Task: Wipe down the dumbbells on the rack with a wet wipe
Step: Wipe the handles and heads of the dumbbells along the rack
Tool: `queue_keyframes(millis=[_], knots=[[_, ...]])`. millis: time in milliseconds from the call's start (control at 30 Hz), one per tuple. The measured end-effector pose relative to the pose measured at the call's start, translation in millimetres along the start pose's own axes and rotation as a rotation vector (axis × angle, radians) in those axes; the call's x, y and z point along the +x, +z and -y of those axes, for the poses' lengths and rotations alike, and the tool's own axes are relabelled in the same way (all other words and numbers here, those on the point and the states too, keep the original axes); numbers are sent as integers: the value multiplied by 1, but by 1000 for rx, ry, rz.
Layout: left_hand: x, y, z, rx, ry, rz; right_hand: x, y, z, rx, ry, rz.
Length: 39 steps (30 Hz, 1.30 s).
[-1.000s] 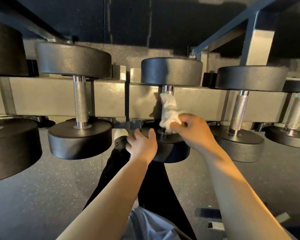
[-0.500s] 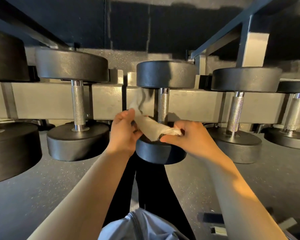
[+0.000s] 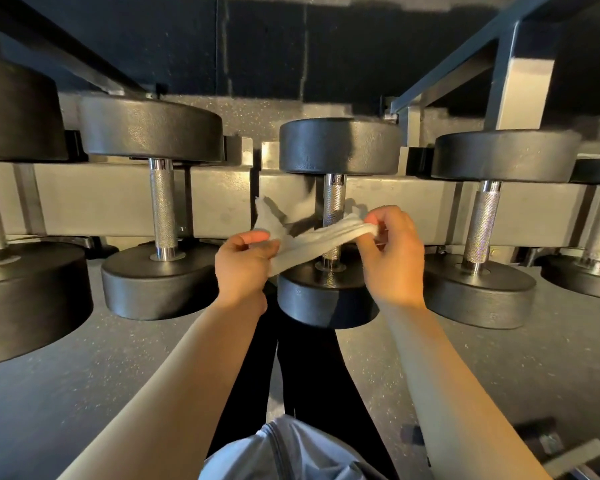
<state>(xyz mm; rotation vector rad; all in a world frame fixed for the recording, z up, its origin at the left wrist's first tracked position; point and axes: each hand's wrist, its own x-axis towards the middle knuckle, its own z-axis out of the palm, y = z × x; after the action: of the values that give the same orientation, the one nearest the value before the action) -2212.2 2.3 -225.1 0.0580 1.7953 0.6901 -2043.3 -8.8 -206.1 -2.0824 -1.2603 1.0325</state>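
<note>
Both grips held a twisted white wet wipe: left hand and right hand pinched opposite ends, stretching it before the knurled chrome handle of the black round-headed centre dumbbell.

A dark wall rises at the back. The floor is grey speckled rubber. Warm light falls from the right onto a grey post.

Both hands, left and right, stretch a seemingly damp wipe before the middle dumbbell.
</note>
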Motion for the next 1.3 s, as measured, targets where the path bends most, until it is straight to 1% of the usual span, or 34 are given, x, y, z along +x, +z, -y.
queue_keyframes(millis=[33, 100, 167, 200, 233, 267, 333, 367, 400, 433, 467, 500, 567, 600, 633, 700, 733, 800, 833, 867, 900, 967, 1033, 1067, 1100, 1167, 1200, 1233, 1300], knots=[[-2, 1, 2, 34, 17, 0, -2, 2, 4, 209, 117, 13], [-10, 5, 4, 107, 69, 35, -6, 3, 14, 693, 438, 50], [-19, 9, 6, 187, 125, 106, -7, 3, 18, 1072, 699, 45], [-20, 11, 9, 238, 153, 144, -7, 4, 19, 1214, 783, 43], [-22, 12, 11, 315, 188, 171, -7, 4, 18, 1297, 836, 63], [-22, 12, 12, 453, 254, 190, -7, 4, 19, 1321, 874, 96], [-21, 10, 8, 753, 446, 232, -8, 5, 19, 1290, 913, 142], [-21, 11, 3, 861, 583, 253, -7, 5, 19, 1269, 912, 146], [-22, 12, -5, 909, 697, 295, -7, 4, 18, 1237, 892, 161], [-22, 15, -11, 924, 733, 358, -6, 4, 16, 1189, 866, 178], [-22, 18, -17, 934, 701, 428, -5, 3, 15, 1139, 842, 191], [-21, 21, -21, 936, 633, 481, -5, 3, 15, 1108, 825, 192], [-20, 25, -24, 912, 543, 510, -3, 1, 12, 1143, 818, 179], [-19, 25, -25, 853, 517, 514, -3, -2, 12, 1190, 816, 184], [-20, 24, -26, 742, 495, 512, -3, -7, 14, 1232, 801, 205], [-22, 20, -26, 514, 474, 531, -3, -20, 16, 1236, 723, 310], [-24, 19, -26, 459, 482, 540, -4, -26, 15, 1191, 668, 372], [-29, 17, -26, 422, 507, 545, -4, -32, 14, 1014, 540, 451], [-31, 17, -25, 411, 513, 531, -3, -32, 14, 921, 483, 443], [-33, 18, -25, 407, 516, 514, -1, -32, 15, 870, 438, 390], [-33, 19, -23, 405, 512, 500, 1, -32, 17, 874, 405, 314], [-35, 21, -20, 415, 489, 499, 5, -37, 20, 1004, 416, 181], [-39, 26, -16, 422, 460, 492, 6, -39, 19, 1144, 506, 148], [-43, 31, -14, 401, 451, 485, 4, -39, 19, 1152, 577, 181], [-48, 36, -11, 385, 448, 479, 1, -37, 18, 1119, 656, 260], [-52, 44, -4, 400, 477, 445, -5, -34, 15, 1003, 773, 482], [-53, 47, -1, 416, 493, 420, -7, -34, 15, 952, 791, 570], [-53, 48, 1, 430, 509, 386, -7, -35, 13, 914, 784, 623], [-56, 51, 3, 463, 548, 308, -7, -36, 11, 880, 735, 661]])
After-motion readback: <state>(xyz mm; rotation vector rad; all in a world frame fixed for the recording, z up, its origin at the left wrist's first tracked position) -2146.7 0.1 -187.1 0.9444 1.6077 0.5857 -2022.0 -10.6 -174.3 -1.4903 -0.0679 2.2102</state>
